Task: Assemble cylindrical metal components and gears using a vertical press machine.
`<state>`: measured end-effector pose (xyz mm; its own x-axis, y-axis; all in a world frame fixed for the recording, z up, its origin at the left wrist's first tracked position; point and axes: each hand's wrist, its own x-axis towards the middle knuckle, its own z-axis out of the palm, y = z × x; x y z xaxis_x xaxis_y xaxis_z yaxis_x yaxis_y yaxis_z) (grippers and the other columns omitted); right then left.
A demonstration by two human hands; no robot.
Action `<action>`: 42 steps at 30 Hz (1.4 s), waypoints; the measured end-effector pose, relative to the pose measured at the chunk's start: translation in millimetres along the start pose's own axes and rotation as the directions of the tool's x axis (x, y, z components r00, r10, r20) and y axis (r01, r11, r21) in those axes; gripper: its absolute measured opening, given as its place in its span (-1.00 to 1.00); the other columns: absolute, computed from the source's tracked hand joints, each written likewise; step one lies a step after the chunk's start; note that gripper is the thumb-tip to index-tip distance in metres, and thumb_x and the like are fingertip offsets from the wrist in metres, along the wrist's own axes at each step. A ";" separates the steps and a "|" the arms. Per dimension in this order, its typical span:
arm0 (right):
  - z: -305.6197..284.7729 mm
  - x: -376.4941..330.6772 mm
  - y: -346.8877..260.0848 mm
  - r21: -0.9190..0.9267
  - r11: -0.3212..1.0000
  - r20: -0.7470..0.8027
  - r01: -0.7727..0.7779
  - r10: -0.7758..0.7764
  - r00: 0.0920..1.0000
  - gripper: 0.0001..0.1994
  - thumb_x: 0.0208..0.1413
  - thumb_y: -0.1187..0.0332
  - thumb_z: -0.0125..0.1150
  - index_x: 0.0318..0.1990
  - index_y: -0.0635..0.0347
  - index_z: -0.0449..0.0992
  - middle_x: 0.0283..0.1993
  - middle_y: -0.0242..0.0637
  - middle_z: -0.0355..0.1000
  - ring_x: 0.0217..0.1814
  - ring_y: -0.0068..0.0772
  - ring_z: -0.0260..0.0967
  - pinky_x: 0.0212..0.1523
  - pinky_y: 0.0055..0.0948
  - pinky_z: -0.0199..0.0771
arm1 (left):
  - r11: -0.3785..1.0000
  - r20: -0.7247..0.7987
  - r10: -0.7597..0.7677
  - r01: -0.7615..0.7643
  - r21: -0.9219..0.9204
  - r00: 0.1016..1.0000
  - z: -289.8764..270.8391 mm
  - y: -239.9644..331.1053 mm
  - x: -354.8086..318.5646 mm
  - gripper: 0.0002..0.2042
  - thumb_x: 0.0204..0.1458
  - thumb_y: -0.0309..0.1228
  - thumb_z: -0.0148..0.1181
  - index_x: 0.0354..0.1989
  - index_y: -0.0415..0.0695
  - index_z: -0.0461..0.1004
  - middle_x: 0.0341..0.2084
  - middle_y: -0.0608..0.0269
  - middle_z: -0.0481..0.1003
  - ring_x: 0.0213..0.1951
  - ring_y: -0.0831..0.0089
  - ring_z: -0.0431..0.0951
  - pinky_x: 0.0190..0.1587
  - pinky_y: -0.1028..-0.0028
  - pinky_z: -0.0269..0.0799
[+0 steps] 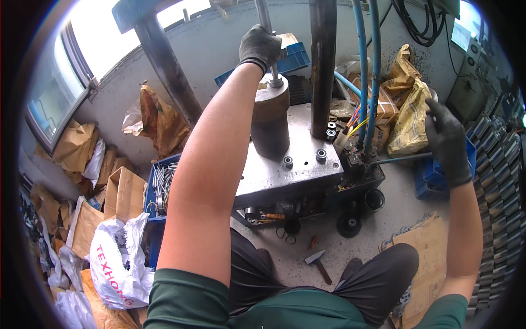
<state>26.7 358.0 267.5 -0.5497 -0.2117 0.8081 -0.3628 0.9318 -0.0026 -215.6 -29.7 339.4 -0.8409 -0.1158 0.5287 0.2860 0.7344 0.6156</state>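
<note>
My left hand [260, 46], in a dark glove, is wrapped round an upright steel rod [274, 71]. The rod's lower end stands on top of a thick metal cylinder [270, 123], which rests on the steel block [296, 178] of a press. Out to the right is my right hand [448, 142], also gloved, with its fingers stretched upward. A thin metal lever [402, 159] runs from the base of the blue hoses to the palm side of that hand, where its end meets the glove. Two small bearings, one nearer [288, 162] and one farther right [321, 156], sit on the block.
Dark press columns [320, 71] and blue hoses [376, 71] rise around the block. A blue bin of metal pins [163, 181] stands left, beside a white sack [118, 268]. A hammer [319, 266] lies on the floor. Stacked metal parts [496, 203] line the right side.
</note>
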 end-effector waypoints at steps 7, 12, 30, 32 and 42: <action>-76.9 -110.6 -62.9 0.046 0.981 0.809 -0.190 0.075 0.584 -0.74 0.06 0.36 0.30 -0.08 0.10 0.68 -0.29 -0.05 0.60 -0.26 0.08 0.60 -0.19 -0.05 0.61 | 0.996 -0.071 0.053 -0.047 0.082 0.996 2.3 -9.3 6.1 -0.67 0.11 -0.27 0.33 -0.05 -0.23 0.66 -0.26 -0.07 0.72 -0.13 0.11 0.76 0.06 0.24 0.65; -79.6 -164.5 -71.6 0.023 0.991 0.836 -0.130 0.053 0.546 -0.91 0.02 0.34 0.29 -0.33 0.10 0.58 -0.38 -0.09 0.53 -0.29 0.11 0.54 -0.25 -0.02 0.52 | 0.999 -0.018 0.018 -0.018 0.035 1.000 6.2 4.7 2.1 -0.66 0.09 -0.28 0.35 -0.04 -0.24 0.65 -0.22 -0.08 0.72 -0.10 0.08 0.75 0.09 0.24 0.64; -79.4 -135.9 -73.7 -0.014 0.980 0.780 -0.200 0.136 0.611 -0.82 0.09 0.34 0.29 -0.19 0.18 0.69 -0.28 -0.02 0.61 -0.24 0.09 0.60 -0.12 -0.04 0.59 | 0.999 -0.040 0.041 -0.040 0.024 0.998 2.0 2.4 -3.2 -0.63 0.05 -0.27 0.38 -0.02 -0.24 0.63 -0.23 -0.11 0.71 -0.12 0.06 0.76 0.04 0.21 0.65; -78.0 -138.9 -71.6 0.008 0.966 0.723 -0.257 0.172 0.669 -0.83 0.08 0.35 0.29 -0.20 0.17 0.69 -0.29 -0.02 0.61 -0.24 0.09 0.60 -0.11 -0.04 0.58 | 0.999 -0.020 0.024 -0.023 0.028 1.000 1.8 5.5 -6.6 -0.62 0.05 -0.27 0.38 -0.01 -0.24 0.63 -0.22 -0.12 0.71 -0.11 0.05 0.75 0.05 0.21 0.65; -77.0 -142.6 -63.3 0.003 0.967 0.776 -0.254 0.158 0.610 -0.87 0.08 0.36 0.28 -0.26 0.16 0.65 -0.33 -0.03 0.58 -0.24 0.11 0.59 -0.17 -0.02 0.59 | 1.000 -0.037 0.016 -0.016 0.009 0.999 3.0 1.9 -4.8 -0.62 0.07 -0.24 0.37 0.00 -0.23 0.64 -0.21 -0.11 0.71 -0.09 0.06 0.75 0.07 0.21 0.64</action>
<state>186.0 351.8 197.7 -0.9769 -0.2108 0.0352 -0.2134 0.9542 -0.2096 -212.4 -25.7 336.3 -0.8184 -0.1288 0.5600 0.2950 0.7421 0.6019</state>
